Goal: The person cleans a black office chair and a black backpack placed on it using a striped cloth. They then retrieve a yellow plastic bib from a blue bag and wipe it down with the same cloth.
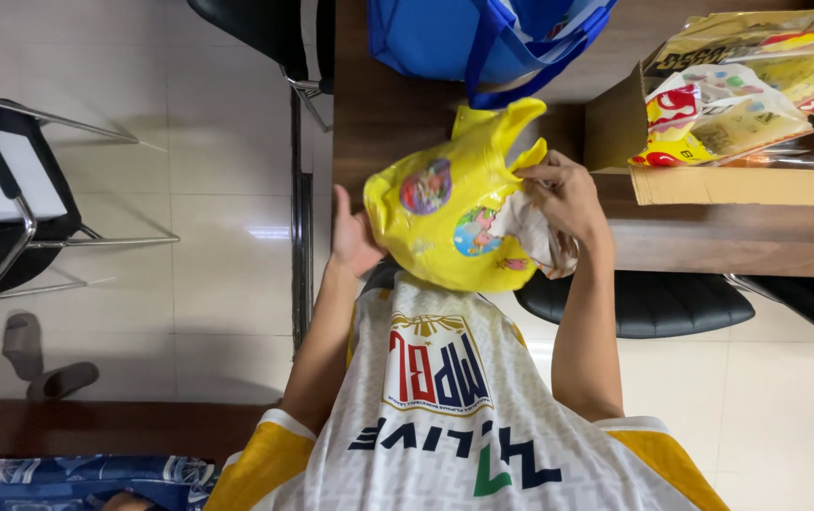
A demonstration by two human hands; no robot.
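Wooden table (710,248): one yellow bag (445,218), two hands.

A crinkled yellow plastic bag (450,213) printed with round colourful pictures is held above the dark wooden table edge, its handles pointing away, with white crumpled paper (535,232) at its right opening.

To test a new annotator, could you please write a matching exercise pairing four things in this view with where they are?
Things:
1. yellow plastic bag
2. blue tote bag
3. cardboard box
4. grey slippers

Places:
A. tiled floor, left
B. between both hands
C. table's far edge
D. table, right side, holding snack packets

Pairs: 1-B, 2-C, 3-D, 4-A
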